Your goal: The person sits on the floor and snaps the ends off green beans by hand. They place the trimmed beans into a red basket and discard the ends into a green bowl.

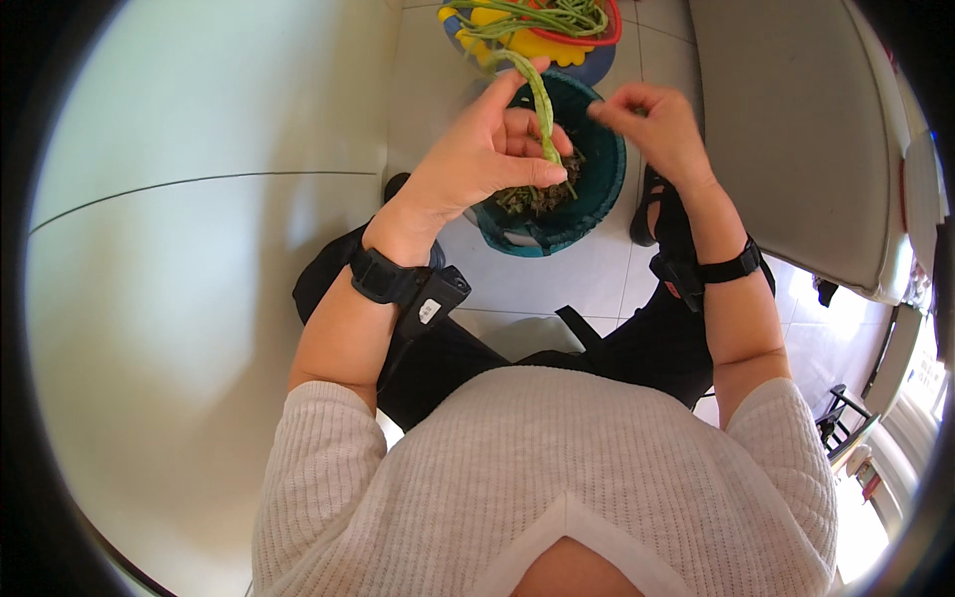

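My left hand holds a green long bean between thumb and fingers, and the bean arches up over the fingertips. Beneath it stands a bin with a dark teal liner, with plant scraps at its bottom. My right hand is over the bin's right rim, fingers curled, thumb and forefinger close together; it is slightly blurred, and whether anything small is pinched there cannot be told. Beyond the bin, more long beans lie in and across a red basket.
The basket rests on a yellow and blue stool or similar support. A pale smooth panel rises on the left, and a grey padded piece of furniture stands on the right. The floor is tiled.
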Demonstrator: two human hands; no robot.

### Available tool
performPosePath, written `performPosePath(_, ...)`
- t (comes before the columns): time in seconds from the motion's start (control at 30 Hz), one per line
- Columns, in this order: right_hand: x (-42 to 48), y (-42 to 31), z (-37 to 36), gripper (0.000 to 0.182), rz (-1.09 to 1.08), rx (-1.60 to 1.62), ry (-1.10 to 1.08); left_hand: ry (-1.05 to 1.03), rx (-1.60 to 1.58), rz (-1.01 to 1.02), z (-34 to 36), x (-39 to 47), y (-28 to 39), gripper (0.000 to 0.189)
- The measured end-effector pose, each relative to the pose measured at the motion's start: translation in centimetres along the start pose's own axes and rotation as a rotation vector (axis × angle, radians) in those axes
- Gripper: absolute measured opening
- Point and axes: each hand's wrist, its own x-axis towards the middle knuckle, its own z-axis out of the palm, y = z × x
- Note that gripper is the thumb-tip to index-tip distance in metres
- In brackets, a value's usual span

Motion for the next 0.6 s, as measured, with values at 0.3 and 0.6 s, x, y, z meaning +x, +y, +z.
performPosePath(0.3,-1.4,-3.5,1.7,0.015,-0.055,0.262,-0.182,0.213,0.364,0.115,0.5,0.4,-1.8,0.091)
performPosePath(0.6,-1.6,-3.4,1.7,0.018,-0.14,0.177,-0.284,0.429,-0.013,0.172,-0.7,1.1,-1.2,0.025)
